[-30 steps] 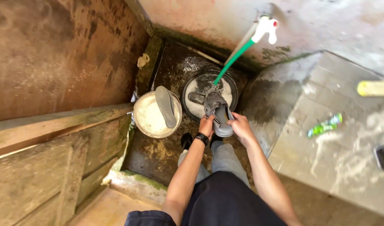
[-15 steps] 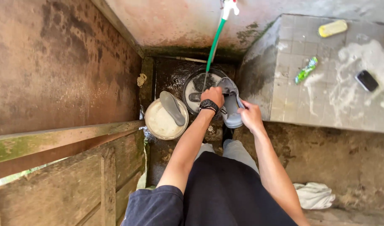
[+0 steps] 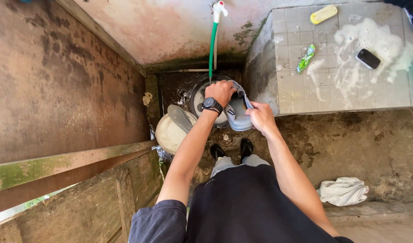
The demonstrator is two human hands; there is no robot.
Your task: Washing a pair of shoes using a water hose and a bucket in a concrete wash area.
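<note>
Head view: left hand [image 3: 221, 92] is pressed down over the grey shoe [image 3: 239, 118], fingers curled on its upper; right hand [image 3: 260, 118] grips the side, fingers wrapped. The shoe sits over the dark basin [image 3: 198, 96], under the green hose [image 3: 212, 47]. Wet, it likely runs slippery and soft; heel and sole edge look the firmest hold. An insole [image 3: 179, 118] rests on the white bucket [image 3: 167, 135].

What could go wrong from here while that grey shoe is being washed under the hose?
The grey shoe, held by the right hand while the left hand works at it, looks wet; it could slip into the dark basin. The loose insole lies tilted across the white bucket and might slide off. Suds on the tiled ledge spread close to the black phone.
</note>
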